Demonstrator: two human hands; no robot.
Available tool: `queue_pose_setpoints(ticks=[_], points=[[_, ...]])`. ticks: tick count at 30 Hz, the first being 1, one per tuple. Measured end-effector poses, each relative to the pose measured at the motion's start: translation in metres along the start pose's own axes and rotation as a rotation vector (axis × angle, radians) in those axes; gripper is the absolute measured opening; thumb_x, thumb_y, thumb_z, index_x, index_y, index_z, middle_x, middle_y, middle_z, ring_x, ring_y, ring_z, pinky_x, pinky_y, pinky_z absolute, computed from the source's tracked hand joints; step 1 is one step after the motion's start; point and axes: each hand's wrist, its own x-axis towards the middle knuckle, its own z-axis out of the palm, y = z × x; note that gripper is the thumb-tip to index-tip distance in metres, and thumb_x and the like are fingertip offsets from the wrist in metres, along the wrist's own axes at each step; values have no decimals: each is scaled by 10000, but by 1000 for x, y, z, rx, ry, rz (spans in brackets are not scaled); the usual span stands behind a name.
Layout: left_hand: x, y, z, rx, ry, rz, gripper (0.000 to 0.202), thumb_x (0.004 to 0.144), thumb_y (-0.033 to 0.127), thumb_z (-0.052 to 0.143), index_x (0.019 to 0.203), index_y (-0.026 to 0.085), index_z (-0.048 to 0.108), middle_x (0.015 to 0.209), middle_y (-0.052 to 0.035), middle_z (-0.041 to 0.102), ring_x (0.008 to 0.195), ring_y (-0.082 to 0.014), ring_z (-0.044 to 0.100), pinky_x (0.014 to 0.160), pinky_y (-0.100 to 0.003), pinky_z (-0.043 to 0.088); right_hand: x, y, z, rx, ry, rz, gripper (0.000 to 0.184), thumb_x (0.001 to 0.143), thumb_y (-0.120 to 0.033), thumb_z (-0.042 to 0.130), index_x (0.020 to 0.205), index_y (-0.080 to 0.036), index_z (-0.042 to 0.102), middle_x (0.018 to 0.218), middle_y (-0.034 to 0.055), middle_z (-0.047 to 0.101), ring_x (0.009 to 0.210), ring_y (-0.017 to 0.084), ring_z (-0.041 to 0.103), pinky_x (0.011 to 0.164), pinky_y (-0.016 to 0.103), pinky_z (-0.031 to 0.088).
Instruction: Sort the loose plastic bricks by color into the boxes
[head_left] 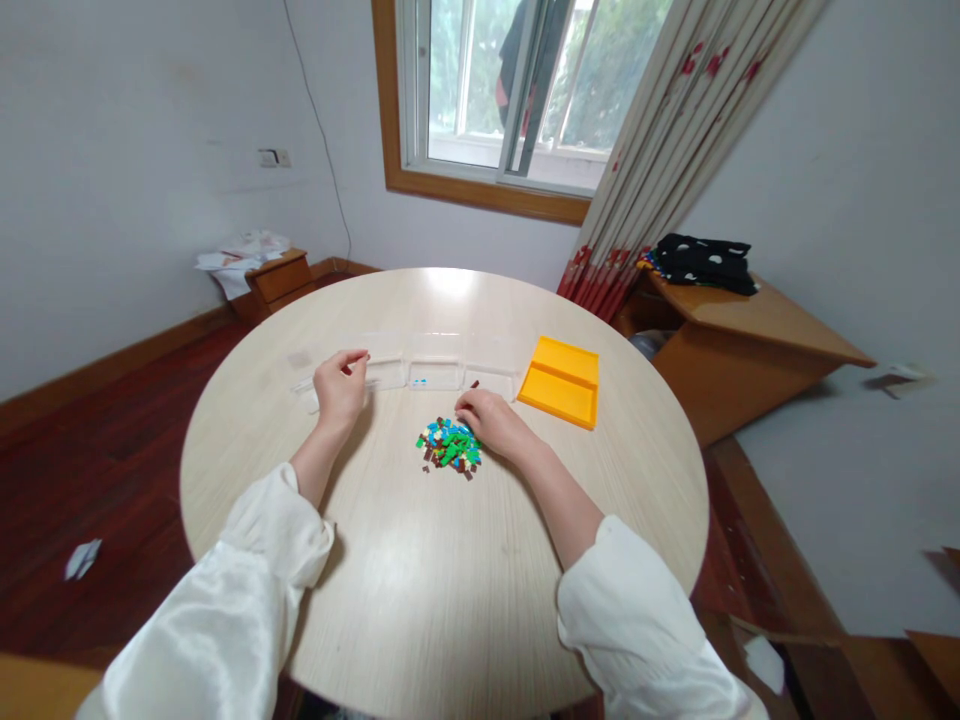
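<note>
A pile of tiny building bricks [453,447], green, blue, brown and cream, lies on the round table [442,580]. At the pile's upper right edge is my right hand [491,418], its fingers drawn together; what they pinch, if anything, is too small to tell. My left hand [341,390] is raised beside the clear boxes, thumb and forefinger pinched with a small dark speck at their tips. A few blue bricks [420,381] sit in the middle clear box [436,387]. One brown brick [475,384] shows at the right clear box [502,388], just beyond my right fingers.
Another clear box [388,383] stands near my left fingers, and clear plastic [304,393] lies partly behind that hand. A yellow two-part tray [561,400] is to the right. Beyond the table are a wooden cabinet [765,325] with dark cloth, a curtain [675,130] and a window.
</note>
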Motion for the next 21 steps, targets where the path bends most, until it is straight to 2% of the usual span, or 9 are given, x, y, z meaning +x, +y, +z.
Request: queue_pose_setpoints(ticks=[4, 9, 12, 18, 21], points=[[3, -4, -3, 63, -17, -20, 212, 716, 241, 574, 811, 134, 731, 776, -63, 703, 580, -141, 492, 617, -271, 380, 0, 1, 1, 27, 69, 2, 105, 851, -99, 528, 850, -144, 623, 845, 67, 650, 794, 154, 565, 749, 276, 409], [2, -7, -3, 120, -38, -32, 248, 708, 254, 567, 840, 142, 745, 633, -34, 643, 566, -163, 500, 628, -287, 375, 1, 7, 3, 102, 196, -76, 107, 827, -90, 539, 835, -163, 617, 865, 64, 647, 830, 163, 558, 785, 298, 429], [2, -9, -3, 149, -51, -32, 293, 710, 281, 558, 877, 132, 746, 612, -35, 615, 574, -172, 503, 639, -294, 382, 2, 10, 5, 134, 255, -96, 125, 814, -84, 543, 840, -171, 630, 878, 66, 656, 856, 170, 568, 807, 314, 441], [3, -9, -4, 195, -77, -56, 370, 704, 266, 500, 944, 117, 739, 601, -37, 588, 573, -186, 508, 651, -311, 396, 3, 11, 6, 163, 310, -99, 183, 810, -71, 529, 897, -171, 656, 930, 80, 678, 904, 182, 591, 834, 331, 458], [2, -8, -4, 194, -67, -27, 354, 711, 257, 500, 932, 121, 741, 623, -43, 601, 600, -186, 514, 671, -313, 398, 3, 11, 7, 172, 329, -103, 199, 809, -67, 522, 905, -170, 663, 939, 81, 686, 909, 181, 599, 835, 330, 463]])
